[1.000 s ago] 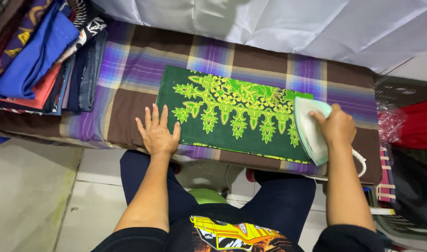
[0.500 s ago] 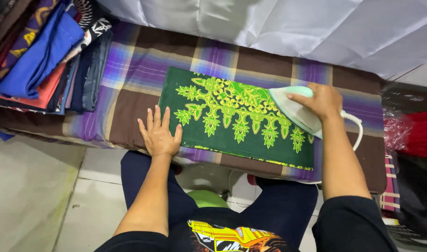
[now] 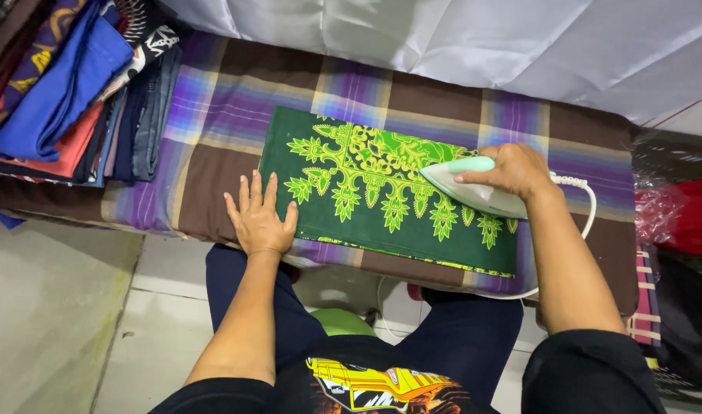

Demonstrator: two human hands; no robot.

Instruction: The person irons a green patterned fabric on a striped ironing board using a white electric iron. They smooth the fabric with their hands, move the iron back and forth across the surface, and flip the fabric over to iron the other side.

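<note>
A stack of folded clothes (image 3: 67, 92) sits at the left, white sheeting (image 3: 443, 38) hangs behind.

The only package is a crinkled clear plastic bag (image 3: 659, 218), tinted pink-red by red cloth inside, at the far right, well apart from the right hand (image 3: 520, 170), on the wrist side, opposite where its fingers (image 3: 477, 177) point.
</note>
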